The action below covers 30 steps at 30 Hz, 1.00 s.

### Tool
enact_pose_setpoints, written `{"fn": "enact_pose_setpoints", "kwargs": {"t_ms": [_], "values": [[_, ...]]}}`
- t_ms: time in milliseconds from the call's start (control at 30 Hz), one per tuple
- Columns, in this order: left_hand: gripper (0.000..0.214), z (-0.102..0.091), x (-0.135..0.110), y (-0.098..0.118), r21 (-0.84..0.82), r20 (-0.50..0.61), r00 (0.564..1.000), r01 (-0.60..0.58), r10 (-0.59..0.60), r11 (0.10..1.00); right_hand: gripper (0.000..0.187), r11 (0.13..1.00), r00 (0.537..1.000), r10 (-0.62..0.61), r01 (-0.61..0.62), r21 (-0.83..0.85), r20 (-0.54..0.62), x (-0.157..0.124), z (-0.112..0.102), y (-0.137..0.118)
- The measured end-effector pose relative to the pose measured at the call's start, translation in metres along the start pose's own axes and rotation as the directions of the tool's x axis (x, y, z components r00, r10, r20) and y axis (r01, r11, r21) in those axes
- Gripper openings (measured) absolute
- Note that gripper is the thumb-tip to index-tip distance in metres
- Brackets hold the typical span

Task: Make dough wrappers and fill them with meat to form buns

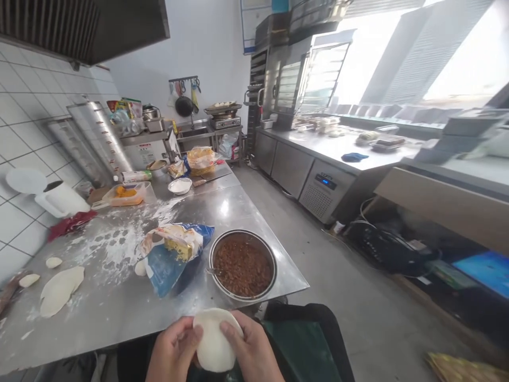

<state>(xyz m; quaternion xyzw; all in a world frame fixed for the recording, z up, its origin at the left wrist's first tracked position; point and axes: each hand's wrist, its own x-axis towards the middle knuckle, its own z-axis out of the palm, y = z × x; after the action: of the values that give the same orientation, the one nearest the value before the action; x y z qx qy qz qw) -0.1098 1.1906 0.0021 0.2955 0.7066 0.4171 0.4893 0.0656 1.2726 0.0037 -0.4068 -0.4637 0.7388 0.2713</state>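
Between my two hands is a round, flat piece of pale dough [216, 342], held up just off the front edge of the steel table. My left hand [175, 347] pinches its left side with the thumb on top. On the right side, my right hand [252, 345] grips it the same way; the fingers beneath are partly hidden. Just beyond stands a metal bowl [272, 265] of reddish-brown chunky filling [243, 268], with a utensil handle [210, 271] at its left rim. A crumpled blue and white bag [167, 268] lies left of the bowl.
Flour and a rolled-out dough sheet [59, 292] lie on the steel table [119, 318], with small dough pieces [53, 262] nearby. Farther back are a plastic container [131, 196] of orange food and a white bowl [180, 185]. A steel counter [318, 180] stands across the aisle.
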Motion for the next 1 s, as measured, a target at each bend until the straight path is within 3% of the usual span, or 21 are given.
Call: {"fn": "enact_pose_setpoints", "kwargs": {"t_ms": [67,233,333,433,500,567,667,800,867,1000], "values": [[0.055,0.007,-0.002,-0.009,-0.002,0.112,0.994,0.006,-0.006,1.0,0.058,0.999,1.0,-0.001,0.0,0.052,0.009,-0.01,-0.005,0.01],[0.048,0.016,-0.007,-0.012,0.224,0.121,0.992,-0.047,0.02,0.973,0.051,0.987,1.0,0.005,-0.008,0.159,0.024,-0.031,-0.024,0.023],[0.044,0.024,-0.006,-0.001,0.388,0.218,0.966,-0.217,0.139,0.896,0.058,0.977,0.988,0.019,-0.05,0.206,0.154,-0.033,-0.037,0.026],[0.034,0.032,0.0,0.013,0.475,0.29,0.928,-0.352,0.234,0.806,0.054,0.99,0.97,0.039,-0.069,0.12,0.239,-0.03,-0.049,0.033],[0.031,0.036,0.007,0.025,0.5,0.232,0.909,-0.416,0.345,0.759,0.055,0.993,0.981,0.053,-0.072,0.098,0.185,-0.029,-0.059,0.034],[0.03,0.038,0.017,0.041,0.538,0.192,0.866,-0.486,0.461,0.689,0.054,0.973,0.99,0.092,-0.112,0.202,0.104,-0.033,-0.073,0.026],[0.031,0.047,0.039,0.073,0.588,0.28,0.816,-0.562,0.506,0.582,0.06,0.822,0.989,0.134,-0.149,0.55,0.068,-0.044,-0.105,-0.003],[0.035,0.081,0.087,0.107,0.619,0.471,0.802,-0.597,0.367,0.511,0.066,0.497,0.987,0.159,-0.096,0.863,0.018,-0.046,-0.144,-0.039],[0.045,0.105,0.116,0.114,0.596,0.567,0.771,-0.628,0.291,0.501,0.059,0.439,0.981,0.19,-0.047,0.897,-0.042,-0.038,-0.154,-0.041],[0.047,0.146,0.157,0.11,0.599,0.644,0.731,-0.664,0.224,0.448,0.044,0.426,0.96,0.215,0.073,0.902,-0.18,-0.019,-0.152,-0.024]]}}
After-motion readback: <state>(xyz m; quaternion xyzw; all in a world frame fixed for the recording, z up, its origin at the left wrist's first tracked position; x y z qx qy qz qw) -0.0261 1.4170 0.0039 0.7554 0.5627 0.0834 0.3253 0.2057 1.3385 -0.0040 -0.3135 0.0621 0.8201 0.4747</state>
